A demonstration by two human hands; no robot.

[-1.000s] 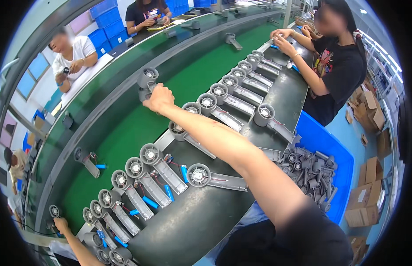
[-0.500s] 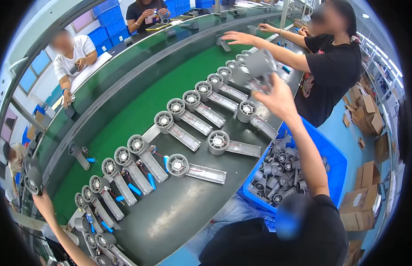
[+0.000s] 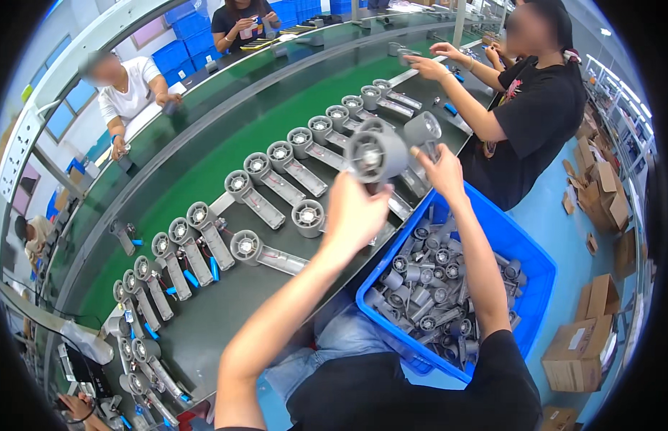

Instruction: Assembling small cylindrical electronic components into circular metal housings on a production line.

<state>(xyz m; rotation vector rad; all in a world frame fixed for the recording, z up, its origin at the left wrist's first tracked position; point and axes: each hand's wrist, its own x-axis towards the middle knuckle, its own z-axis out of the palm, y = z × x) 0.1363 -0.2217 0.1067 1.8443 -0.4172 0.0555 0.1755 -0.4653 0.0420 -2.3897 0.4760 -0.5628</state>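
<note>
Far to my left, beyond the belt, blue crates (image 3: pixel 194 32) are stacked; I can't tell what they hold. Nearer, a slanting row of gray fans (image 3: pixel 181 230) lies along the worktop (image 3: pixel 219 309), with blue tubes (image 3: pixel 189 276) beside several handles.

My left hand (image 3: pixel 355 215) is raised over the worktop's near edge, forearm slanting up and to the right. Its fingers are curled around the lower part of a gray fan (image 3: pixel 371 154), whose round end stands above my knuckles. Another rounded edge shows behind it; whether that's a separate piece, I can't tell.

Just to the right, my right hand (image 3: pixel 445 172) comes up with its forearm leaning left, fingers pinching the handle of a second fan (image 3: pixel 422 128), round end uppermost.

Under that forearm, beside the worktop, sits a blue bin (image 3: pixel 536 284), heaped with loose fans (image 3: pixel 420 294). Farther right, cardboard boxes (image 3: pixel 574 359) stand on the floor, some with flaps raised.
</note>
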